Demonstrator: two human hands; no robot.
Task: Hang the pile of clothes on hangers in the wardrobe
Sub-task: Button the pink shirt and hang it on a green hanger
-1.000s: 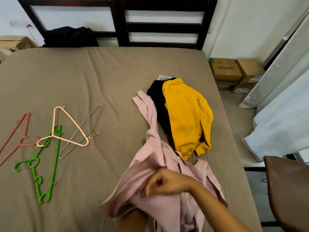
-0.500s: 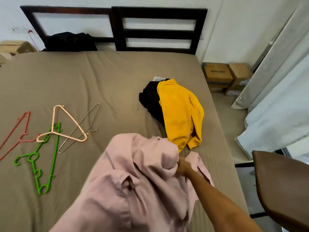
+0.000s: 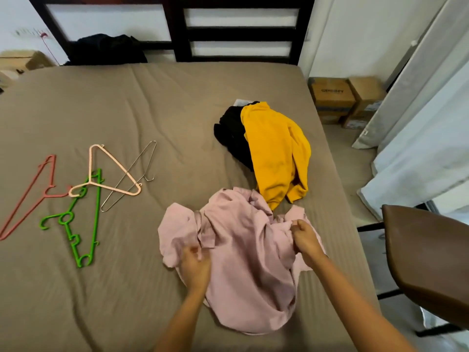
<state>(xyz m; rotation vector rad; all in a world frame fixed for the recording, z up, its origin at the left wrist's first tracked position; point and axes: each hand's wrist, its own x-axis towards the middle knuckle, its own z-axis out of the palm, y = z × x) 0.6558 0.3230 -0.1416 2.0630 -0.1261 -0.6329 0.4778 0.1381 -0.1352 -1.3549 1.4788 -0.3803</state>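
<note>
Both hands are on the pink shirt (image 3: 243,262), which lies crumpled on the bed (image 3: 152,110) right in front of me. My left hand (image 3: 195,268) pinches a fold at its left edge. My right hand (image 3: 305,240) grips bunched cloth at its right edge, though blur hides whether that is collar or hem. I'd find the collar first, then spread the shoulders flat between the hands. The hangers lie well left of my left hand: green (image 3: 95,199), peach (image 3: 114,171), wire (image 3: 132,176), red (image 3: 28,196), overlapping, so I'd lift one clear. Beyond my right hand the yellow top (image 3: 276,153) lies over a black garment (image 3: 232,135).
</note>
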